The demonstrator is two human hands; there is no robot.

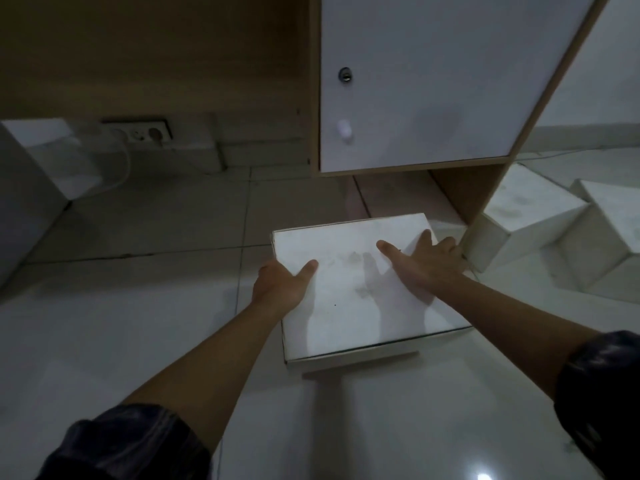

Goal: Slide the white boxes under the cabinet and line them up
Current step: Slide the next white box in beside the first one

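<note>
A flat white box lies on the tiled floor just in front of the cabinet, which has a white door and wooden edges. My left hand grips the box's left edge, thumb on top. My right hand rests on the box's right side, thumb spread on the lid and fingers over the far right edge. The box's far end points toward the gap under the cabinet. More white boxes sit to the right of the cabinet's side panel.
A wall socket with a white cable plugged in sits low on the back wall at left. A pale box-like object stands at the far left. Glossy white floor tiles surround the box.
</note>
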